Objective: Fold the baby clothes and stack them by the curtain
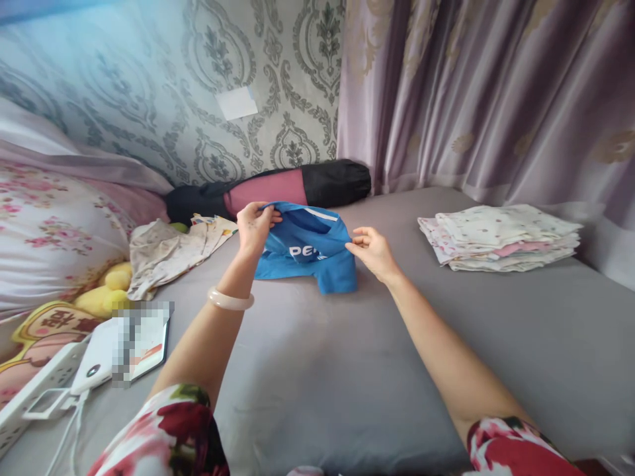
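Pinching blue fabric short-sleeved shirt with white lettering (310,254) at opposite upper edges, with fingers of left hand (254,228) and right hand (373,252) closed on cloth, over plain grey bedsheet (297,370). Apparently spreading shirt straight; next, probably calling for even tension.

a grey bed (317,383) lies below the grip, a blue shirt (292,268) drooping onto it there. a folded stack (501,241) sits right of the grip, a roll (270,189) beyond, and crumpled clothes (163,250) and a yellow toy (102,294) left.
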Motion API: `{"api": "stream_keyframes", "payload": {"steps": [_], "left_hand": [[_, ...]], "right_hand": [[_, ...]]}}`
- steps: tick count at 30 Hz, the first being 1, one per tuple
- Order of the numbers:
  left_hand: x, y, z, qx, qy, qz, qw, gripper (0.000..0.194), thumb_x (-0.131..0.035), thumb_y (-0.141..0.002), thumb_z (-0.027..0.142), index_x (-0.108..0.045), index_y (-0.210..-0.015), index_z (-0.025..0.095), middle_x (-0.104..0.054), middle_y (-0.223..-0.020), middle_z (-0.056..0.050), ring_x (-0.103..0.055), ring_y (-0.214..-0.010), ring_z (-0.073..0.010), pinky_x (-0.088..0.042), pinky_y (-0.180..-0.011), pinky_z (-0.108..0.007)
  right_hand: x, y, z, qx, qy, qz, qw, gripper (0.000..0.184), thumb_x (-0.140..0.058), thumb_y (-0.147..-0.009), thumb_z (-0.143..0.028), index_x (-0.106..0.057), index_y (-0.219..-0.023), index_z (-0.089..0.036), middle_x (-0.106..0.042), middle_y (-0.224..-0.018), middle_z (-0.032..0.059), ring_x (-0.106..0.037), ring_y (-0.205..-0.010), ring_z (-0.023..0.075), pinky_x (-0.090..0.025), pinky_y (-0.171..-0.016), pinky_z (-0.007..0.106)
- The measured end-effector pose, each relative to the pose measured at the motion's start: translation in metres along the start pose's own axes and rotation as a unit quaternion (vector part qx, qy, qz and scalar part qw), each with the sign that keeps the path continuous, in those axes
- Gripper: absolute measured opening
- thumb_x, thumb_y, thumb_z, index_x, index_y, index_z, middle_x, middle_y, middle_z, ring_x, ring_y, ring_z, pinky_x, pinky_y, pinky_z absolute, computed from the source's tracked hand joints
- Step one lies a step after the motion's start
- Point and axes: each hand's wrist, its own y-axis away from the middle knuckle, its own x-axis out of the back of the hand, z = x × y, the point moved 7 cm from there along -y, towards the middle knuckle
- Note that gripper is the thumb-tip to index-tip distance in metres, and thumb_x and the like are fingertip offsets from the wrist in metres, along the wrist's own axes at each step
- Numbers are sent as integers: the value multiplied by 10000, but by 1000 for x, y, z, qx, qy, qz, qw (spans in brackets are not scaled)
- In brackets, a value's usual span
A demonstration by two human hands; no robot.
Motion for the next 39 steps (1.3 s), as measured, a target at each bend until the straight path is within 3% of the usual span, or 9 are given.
{"api": "stream_keyframes", "payload": {"steps": [6,10,14,18,23,28,31,34,39], "left_hand": [[9,22,-49,166,82,-43,982,137,-671,-701,141,-623,-825,111,-695,-711,-59,-699,-654,-140,-518,-586,-189],[20,36,-76,213,88,-20,973,148,-661,-703,127,-614,-843,115,-700,-719,-62,-693,-630,-130,-499,-541,-169],[29,47,-92,213,60,-4,975,210,-655,-662,108,-600,-865,121,-706,-747,-59,-690,-641,-133,-498,-556,-183],[37,54,-109,210,-7,2,978,239,-662,-642,160,-598,-871,131,-683,-701,-31,-639,-565,-127,-438,-504,-200],[48,56,-120,123,-137,11,983,209,-696,-656,340,-656,-750,158,-546,-568,25,-564,-595,-146,-384,-527,-229],[46,58,-101,-2,-163,-19,986,249,-659,-740,438,-673,-754,190,-604,-772,-17,-562,-806,-168,-419,-671,-243],[40,61,-95,4,-88,-46,995,287,-584,-828,485,-622,-794,203,-526,-665,28,-482,-648,-126,-372,-599,-229],[34,66,-95,27,-40,-61,997,319,-592,-831,520,-588,-793,204,-488,-634,44,-426,-596,-110,-333,-563,-221],[22,78,-113,111,-35,-158,981,363,-696,-742,538,-637,-815,187,-552,-665,33,-463,-619,-109,-335,-574,-217]], "right_hand": [[21,1,-18,-49,-70,-114,990,376,-806,-654,-340,-664,-961,-177,-697,-898,40,-675,-773,156,-561,-832,374],[25,-5,5,-39,24,-102,994,222,-700,-775,-306,-684,-956,-178,-721,-959,66,-689,-872,179,-536,-894,373],[12,-6,42,-25,240,-67,968,236,-521,-895,-255,-686,-1045,-177,-709,-1110,113,-656,-1048,208,-479,-958,348],[-4,1,67,-57,374,-132,916,292,-608,-852,-321,-684,-1082,-157,-723,-1027,126,-670,-953,230,-492,-849,318],[-1,6,61,-108,233,-217,942,254,-678,-753,-400,-699,-814,-154,-708,-762,40,-643,-731,176,-475,-680,268],[34,-3,21,-76,124,-159,976,411,-744,-649,-563,-711,-799,-182,-697,-800,30,-617,-795,175,-473,-787,311],[54,-4,6,-67,72,-154,983,428,-756,-651,-589,-676,-792,-194,-687,-843,36,-609,-827,173,-471,-798,313],[68,0,11,-97,64,-179,977,431,-721,-694,-607,-619,-799,-201,-622,-703,-18,-559,-665,120,-445,-664,262],[75,15,47,-213,188,-296,912,406,-801,-584,-521,-633,-736,-183,-556,-547,-54,-470,-504,88,-361,-523,231]]}}
